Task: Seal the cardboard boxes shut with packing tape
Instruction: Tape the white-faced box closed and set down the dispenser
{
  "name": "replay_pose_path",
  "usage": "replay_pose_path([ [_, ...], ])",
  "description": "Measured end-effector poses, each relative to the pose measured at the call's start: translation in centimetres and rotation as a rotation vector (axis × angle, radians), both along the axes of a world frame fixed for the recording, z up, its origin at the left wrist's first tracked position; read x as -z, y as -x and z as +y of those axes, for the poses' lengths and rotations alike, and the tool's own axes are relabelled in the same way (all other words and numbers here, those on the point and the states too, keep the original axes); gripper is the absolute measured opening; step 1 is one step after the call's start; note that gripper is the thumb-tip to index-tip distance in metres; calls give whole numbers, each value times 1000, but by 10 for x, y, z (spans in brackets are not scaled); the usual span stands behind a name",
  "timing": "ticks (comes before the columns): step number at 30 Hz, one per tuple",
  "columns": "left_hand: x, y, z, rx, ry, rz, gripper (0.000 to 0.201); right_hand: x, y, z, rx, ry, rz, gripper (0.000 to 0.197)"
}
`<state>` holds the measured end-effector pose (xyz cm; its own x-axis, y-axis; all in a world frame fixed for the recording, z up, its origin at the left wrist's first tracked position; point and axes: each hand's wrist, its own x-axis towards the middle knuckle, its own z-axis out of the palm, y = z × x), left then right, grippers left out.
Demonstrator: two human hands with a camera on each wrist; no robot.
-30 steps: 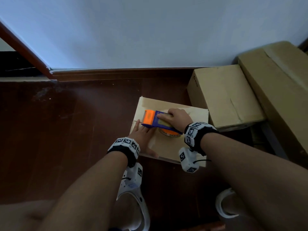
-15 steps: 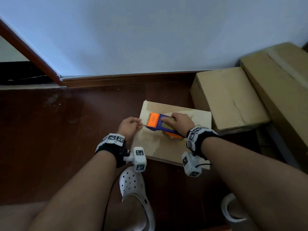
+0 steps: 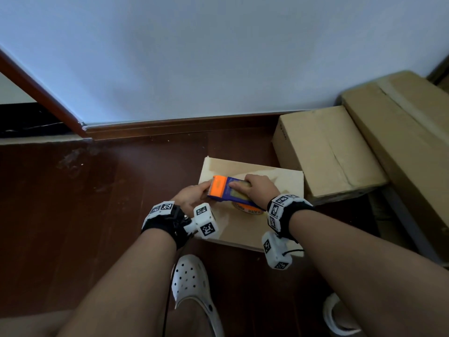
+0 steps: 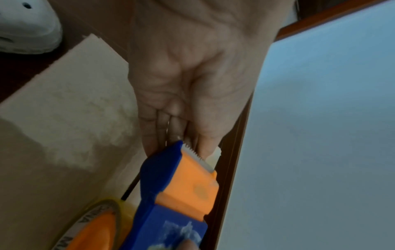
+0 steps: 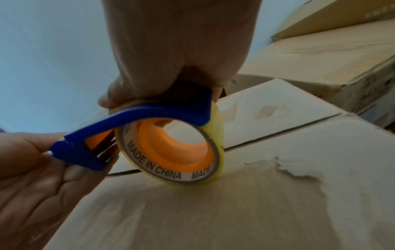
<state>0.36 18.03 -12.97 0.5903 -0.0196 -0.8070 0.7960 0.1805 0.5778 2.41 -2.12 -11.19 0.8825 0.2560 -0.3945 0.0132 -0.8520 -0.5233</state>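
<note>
My left hand (image 3: pixel 192 195) pinches the loose tape end at the toothed blade of the blue-and-orange tape dispenser (image 3: pixel 224 189); my right hand (image 3: pixel 261 189) grips its handle, the roll resting on the small cardboard box (image 3: pixel 279 178) beside the flap seam. The tape could tear or stick off-seam if I pull crooked

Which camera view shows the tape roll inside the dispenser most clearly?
The right wrist view: the whole tape roll, with its orange core and the printed "MADE IN CHINA", shows under the blue dispenser, resting on the box. The left wrist view shows only an edge. The head view shows a sliver below the right hand.
</note>
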Motion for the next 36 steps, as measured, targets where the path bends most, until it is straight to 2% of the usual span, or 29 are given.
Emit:
replay_pose_path([
  [3, 7, 1, 5, 36, -5, 23, 41, -1, -2, -1, -28, 60, 10, 62],
  [6, 3, 1, 4, 84, -81, 11, 24, -3, -2, 1, -76, 158, -1, 68],
  [8, 0, 0, 2, 102, -133, 11, 30, -4, -2, 3, -100, 207, -20, 69],
  [10, 1, -2, 1, 72, -174, -44, 34, -6, -2, 5, -119, 234, -29, 67],
  [16, 4, 0, -4, 5, -268, -198, 22, -12, -3, 12, -139, 283, -7, 65],
  [22, 30, 1, 15, -8, -378, -242, 36, -13, 0, 24, -159, 349, -39, 64],
  [29, 15, 10, 18, -34, -624, -306, 25, -11, 0, 32, -176, 367, -33, 66],
  [36, 15, 6, 22, 30, -887, -388, 31, -17, 1, 34, -193, 360, -33, 64],
])
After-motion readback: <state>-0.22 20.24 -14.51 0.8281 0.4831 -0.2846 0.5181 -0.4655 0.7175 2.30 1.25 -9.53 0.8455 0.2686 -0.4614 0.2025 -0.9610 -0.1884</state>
